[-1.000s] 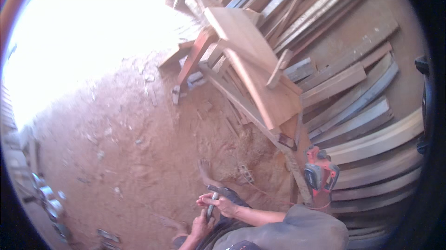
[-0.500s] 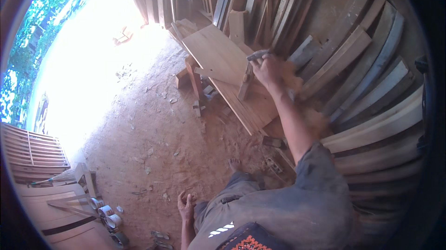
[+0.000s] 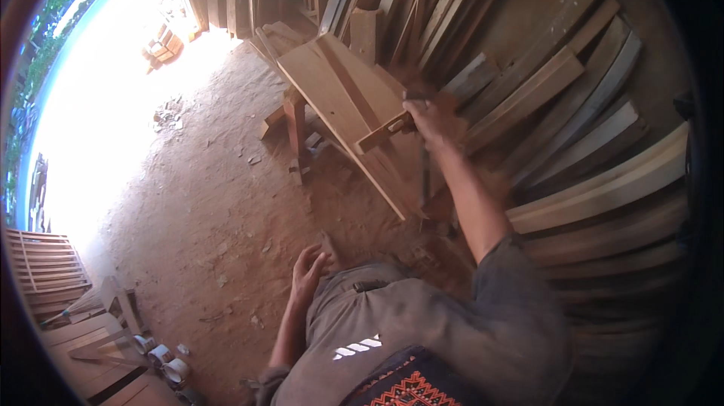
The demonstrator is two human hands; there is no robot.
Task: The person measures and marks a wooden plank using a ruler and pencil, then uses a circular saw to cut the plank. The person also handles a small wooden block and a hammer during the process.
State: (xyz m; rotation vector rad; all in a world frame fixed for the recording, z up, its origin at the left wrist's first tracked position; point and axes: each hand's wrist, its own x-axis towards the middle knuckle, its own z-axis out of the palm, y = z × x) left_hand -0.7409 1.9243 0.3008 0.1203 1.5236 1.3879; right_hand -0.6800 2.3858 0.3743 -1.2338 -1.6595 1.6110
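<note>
My right hand point(image 3: 427, 121) reaches out over the boards and is closed on a wooden tool with a dark bar point(image 3: 383, 133); its exact kind I cannot make out. The tool's pale wooden part points left across a wide, pale board point(image 3: 317, 67). A second board point(image 3: 381, 176) shows at the near end, below the tool. Under the boards stands a reddish wooden support point(image 3: 295, 131). Low beside my lap, my left hand point(image 3: 308, 270) has loosely bent fingers, apart, with nothing in them.
Many planks point(image 3: 554, 97) lean against the wall at the far side and right. Wood chips lie on the dusty earth floor point(image 3: 219, 255). At lower left are a slatted wooden piece point(image 3: 49, 263), a panel point(image 3: 83, 330) and white round containers point(image 3: 160, 355). Bright daylight enters at upper left.
The tool in my right hand has turned, its wooden part swinging from near upright to pointing left. My left hand has risen slightly. The whole view has shifted a little.
</note>
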